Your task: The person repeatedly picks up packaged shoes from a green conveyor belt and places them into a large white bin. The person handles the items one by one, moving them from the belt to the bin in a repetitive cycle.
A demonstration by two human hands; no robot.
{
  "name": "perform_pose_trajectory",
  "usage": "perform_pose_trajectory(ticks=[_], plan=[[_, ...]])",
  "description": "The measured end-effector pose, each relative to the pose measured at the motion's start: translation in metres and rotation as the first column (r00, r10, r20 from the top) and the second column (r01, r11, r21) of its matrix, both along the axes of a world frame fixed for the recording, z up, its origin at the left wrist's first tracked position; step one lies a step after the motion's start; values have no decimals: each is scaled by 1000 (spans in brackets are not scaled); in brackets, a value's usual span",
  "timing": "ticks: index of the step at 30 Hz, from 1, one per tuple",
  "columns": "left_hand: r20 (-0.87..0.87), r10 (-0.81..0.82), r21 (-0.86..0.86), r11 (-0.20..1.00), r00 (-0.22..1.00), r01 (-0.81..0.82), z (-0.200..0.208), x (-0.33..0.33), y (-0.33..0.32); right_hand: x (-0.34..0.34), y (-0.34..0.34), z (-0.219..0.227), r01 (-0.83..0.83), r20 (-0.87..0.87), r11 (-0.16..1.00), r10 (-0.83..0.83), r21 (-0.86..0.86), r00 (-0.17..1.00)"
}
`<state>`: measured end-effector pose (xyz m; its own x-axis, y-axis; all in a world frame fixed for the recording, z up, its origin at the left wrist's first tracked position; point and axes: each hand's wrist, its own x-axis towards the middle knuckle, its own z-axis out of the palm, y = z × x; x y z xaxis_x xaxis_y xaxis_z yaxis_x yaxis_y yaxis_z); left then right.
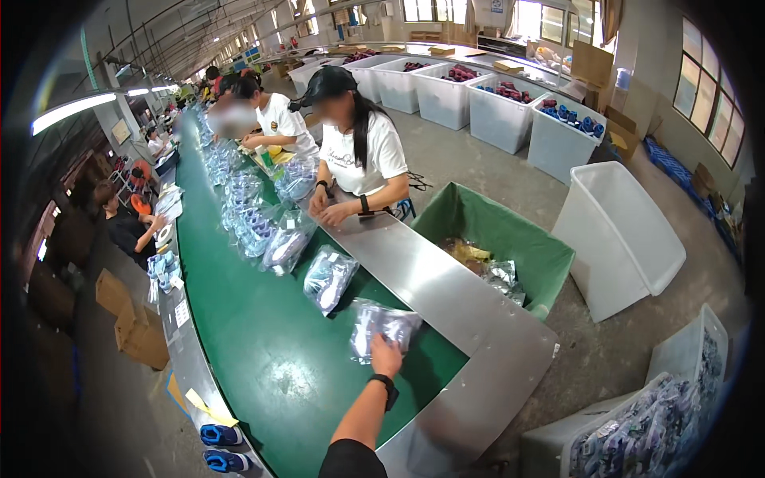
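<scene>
My left hand (386,356) reaches up from the lower edge, a dark watch on its wrist. Its fingers close on the near edge of a clear plastic bag of pale purple shoes (370,325), at the near end of the green conveyor belt (279,350). Just beyond it lies another bagged pair of shoes (329,279). Farther up the belt, several more bags of shoes (247,215) are crowded together. My right hand is out of view.
A metal ledge (446,287) borders the belt; a co-worker (358,151) stands behind it. To the right are a green bin (526,247), a tilted white bin (621,231) and a tub of bagged shoes (637,430). Blue shoes (221,435) sit on the left edge.
</scene>
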<state>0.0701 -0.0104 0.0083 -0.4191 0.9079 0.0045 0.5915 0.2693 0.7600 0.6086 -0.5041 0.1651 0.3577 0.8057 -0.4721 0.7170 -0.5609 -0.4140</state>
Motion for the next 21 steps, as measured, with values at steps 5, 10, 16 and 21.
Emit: perform_pose_trajectory(ticks=[5,10,16,21], plan=[[-81,-315,14,948,946,317,12,78,-66,-3,7,-3,-68,19,998,68,-5,997],[862,-127,-29,954,491,297,17,137,-102,4,7,-6,-65,17,988,63,139,998],[958,279,-267,951,63,-155,21,146,-103,4,2,3,-21,-14,979,25,201,1000],[948,317,-314,942,12,-122,15,109,-85,-1,-12,-11,61,-85,955,-38,289,996]])
